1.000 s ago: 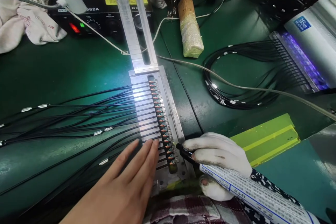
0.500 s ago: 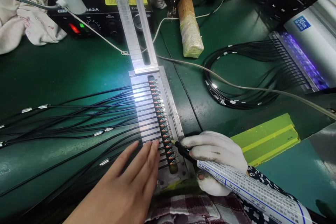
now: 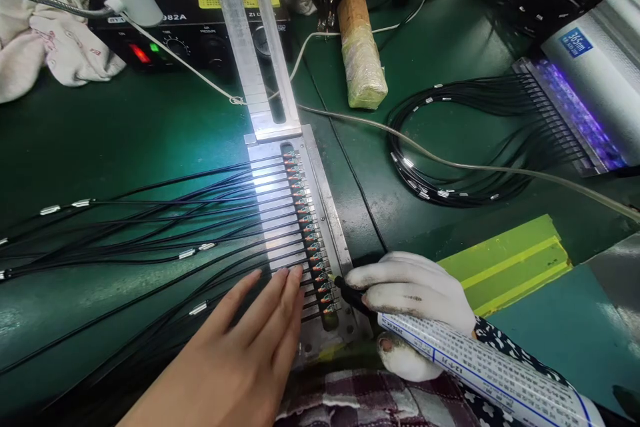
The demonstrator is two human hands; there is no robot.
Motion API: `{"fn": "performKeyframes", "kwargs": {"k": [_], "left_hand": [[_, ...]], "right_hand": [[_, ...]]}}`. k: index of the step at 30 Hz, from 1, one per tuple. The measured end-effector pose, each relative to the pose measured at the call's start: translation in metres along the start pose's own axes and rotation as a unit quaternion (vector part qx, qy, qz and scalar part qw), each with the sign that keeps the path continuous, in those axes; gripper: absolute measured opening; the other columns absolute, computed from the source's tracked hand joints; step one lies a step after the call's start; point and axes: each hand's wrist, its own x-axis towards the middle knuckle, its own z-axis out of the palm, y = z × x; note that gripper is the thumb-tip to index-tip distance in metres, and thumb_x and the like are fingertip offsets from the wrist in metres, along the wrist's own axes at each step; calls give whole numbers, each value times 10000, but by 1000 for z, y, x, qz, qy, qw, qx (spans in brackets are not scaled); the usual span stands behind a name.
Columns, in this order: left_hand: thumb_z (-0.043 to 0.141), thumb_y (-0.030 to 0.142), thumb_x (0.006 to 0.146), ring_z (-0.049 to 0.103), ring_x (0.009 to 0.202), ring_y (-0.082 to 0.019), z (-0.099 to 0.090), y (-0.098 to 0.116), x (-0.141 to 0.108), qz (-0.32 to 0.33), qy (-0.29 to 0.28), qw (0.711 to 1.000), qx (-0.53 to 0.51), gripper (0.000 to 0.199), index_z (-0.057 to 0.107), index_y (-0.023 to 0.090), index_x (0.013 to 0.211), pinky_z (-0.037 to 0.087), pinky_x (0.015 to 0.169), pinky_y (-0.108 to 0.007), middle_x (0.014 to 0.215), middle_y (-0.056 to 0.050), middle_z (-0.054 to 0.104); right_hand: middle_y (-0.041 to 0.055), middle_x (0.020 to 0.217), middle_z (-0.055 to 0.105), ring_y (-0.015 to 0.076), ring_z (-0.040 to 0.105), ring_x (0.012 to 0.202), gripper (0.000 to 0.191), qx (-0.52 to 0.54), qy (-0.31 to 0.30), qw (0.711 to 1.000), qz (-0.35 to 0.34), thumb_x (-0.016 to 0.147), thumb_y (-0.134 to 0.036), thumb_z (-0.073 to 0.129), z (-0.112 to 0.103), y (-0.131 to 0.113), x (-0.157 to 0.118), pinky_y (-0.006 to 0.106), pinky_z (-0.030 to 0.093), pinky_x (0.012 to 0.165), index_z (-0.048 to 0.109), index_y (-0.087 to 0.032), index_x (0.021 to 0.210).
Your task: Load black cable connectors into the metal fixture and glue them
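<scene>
My bare left hand [image 3: 245,340] lies flat with its fingers stretched over the black cables [image 3: 280,235] at the near part of a metal fixture [image 3: 327,203]. The cables run in side by side from the left and end in a row of small connectors [image 3: 313,237] along a dark slot. My right hand [image 3: 423,293], in a white glove with bare skin at the thumb tip, is closed around a white, printed glue syringe [image 3: 480,360]. The syringe's dark nozzle points at one of the nearer connectors; whether it touches cannot be made out.
Behind the fixture stands a black dispenser [image 3: 200,47] with lit switches. A metal bracket [image 3: 240,47] rises at the fixture's far end. A wrapped block [image 3: 364,57], coiled cables [image 3: 400,167] and a UV lamp [image 3: 595,80] lie right. A pale hose [image 3: 450,165] crosses the table.
My right hand has shifted slightly toward me and to the right, bringing the syringe's nozzle nearer the close end of the connector row. My left hand has hardly moved.
</scene>
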Motion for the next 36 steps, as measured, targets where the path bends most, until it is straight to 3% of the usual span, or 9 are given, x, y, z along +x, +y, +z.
{"fn": "performKeyframes", "kwargs": {"k": [8, 20, 36], "left_hand": [[179, 263, 983, 433, 1305, -294, -1, 1, -2, 1, -26, 1000, 12, 539, 621, 107, 1250, 253, 1090, -497, 1375, -163, 542], [159, 236, 979, 478, 1248, -278, 0, 2, -2, 6, 5, 1000, 7, 572, 691, 121, 1157, 263, 1058, -475, 1294, -154, 612], [294, 220, 923, 440, 1262, -273, -1, -1, -1, 4, 1, 1000, -3, 470, 686, 124, 1163, 246, 1055, -456, 1291, -140, 618]], "right_hand": [[89, 955, 733, 180, 720, 825, 247, -2, 5, 1000, 1, 921, -366, 513, 1, 2, -2, 310, 543, 694, 617, -144, 888], [93, 994, 724, 190, 714, 853, 252, 5, -2, 1000, 7, 915, -389, 534, 2, 4, -6, 322, 537, 694, 612, -150, 927], [94, 961, 728, 197, 719, 857, 220, 0, 13, 1000, -1, 896, -350, 555, 2, 5, -2, 314, 552, 685, 618, -140, 915]]}}
